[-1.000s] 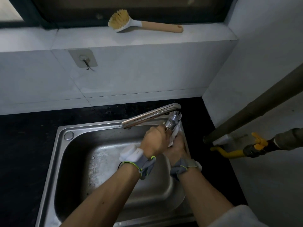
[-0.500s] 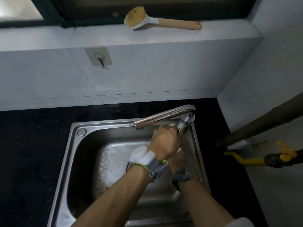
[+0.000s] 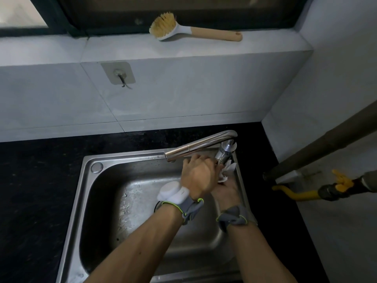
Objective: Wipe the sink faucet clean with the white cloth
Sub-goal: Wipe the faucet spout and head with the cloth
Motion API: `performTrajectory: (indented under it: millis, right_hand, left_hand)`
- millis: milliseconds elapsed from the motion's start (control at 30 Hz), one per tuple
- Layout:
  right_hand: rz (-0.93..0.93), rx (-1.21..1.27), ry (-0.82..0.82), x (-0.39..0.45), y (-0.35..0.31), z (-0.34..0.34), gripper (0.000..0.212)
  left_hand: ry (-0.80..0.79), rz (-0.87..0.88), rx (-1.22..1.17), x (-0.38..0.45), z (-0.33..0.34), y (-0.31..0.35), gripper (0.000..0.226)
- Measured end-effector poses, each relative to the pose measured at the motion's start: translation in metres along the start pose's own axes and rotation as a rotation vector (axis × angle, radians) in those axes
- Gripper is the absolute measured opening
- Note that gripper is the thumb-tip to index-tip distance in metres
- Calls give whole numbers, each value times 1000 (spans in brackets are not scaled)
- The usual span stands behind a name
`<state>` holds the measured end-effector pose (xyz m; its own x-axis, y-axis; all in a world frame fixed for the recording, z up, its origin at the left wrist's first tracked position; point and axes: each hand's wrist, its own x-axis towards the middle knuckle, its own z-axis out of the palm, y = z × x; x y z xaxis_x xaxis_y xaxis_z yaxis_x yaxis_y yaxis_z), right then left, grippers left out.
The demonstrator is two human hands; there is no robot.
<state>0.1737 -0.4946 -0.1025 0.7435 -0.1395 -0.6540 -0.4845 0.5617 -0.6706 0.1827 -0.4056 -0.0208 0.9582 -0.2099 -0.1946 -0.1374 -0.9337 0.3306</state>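
Head view: both hands at far-right sink corner; left hand (image 3: 199,176) curled beside chrome swivel faucet (image 3: 201,147), right hand (image 3: 226,188) clutching crumpled white cloth (image 3: 227,171) against faucet base.

no readable text, labels or numbers

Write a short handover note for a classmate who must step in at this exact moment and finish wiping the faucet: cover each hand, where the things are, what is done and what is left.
Left hand: over the sink, fingers reaching to the faucet near its base; what it grips is hidden.
Right hand: beneath the left, bunching the white cloth against the faucet's lower stem.
Things: the faucet stands at the sink's back right corner, spout swung left across the basin.
Done: wiping is under way at the base; how clean it is cannot be judged.
Left: probably the spout and the top bend, which the cloth is not touching.
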Motion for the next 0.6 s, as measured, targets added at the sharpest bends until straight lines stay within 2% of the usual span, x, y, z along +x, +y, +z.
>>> performTrajectory:
  millis: [67, 133, 167, 233, 300, 367, 467, 600]
  right_hand:
    - [85, 105, 35, 0, -3, 5, 17]
    - [132, 248, 132, -1, -8, 14, 6]
    - [119, 258, 186, -2, -9, 15, 6]
    - [39, 283, 319, -11, -14, 18, 15]
    - [-74, -110, 508, -26, -21, 19, 22]
    - [-226, -449, 543, -41, -29, 16, 37]
    - [-403, -670, 413, -53, -49, 15, 43]
    - [-453, -1061, 154, -59, -81, 19, 39]
  left_hand:
    - [-4, 3, -7, -1, 0, -1, 51]
    - [-8, 12, -8, -1, 1, -1, 63]
    - [-8, 16, -18, -1, 2, -1, 69]
    - [-9, 9, -63, 1, 5, -1, 57]
    - [-6, -8, -117, 3, 8, 0, 43]
    - [12, -24, -163, 2, 10, 2, 43]
    - [31, -61, -214, -1, 14, 7, 42]
    - [22, -158, -352, -4, 12, 11, 39]
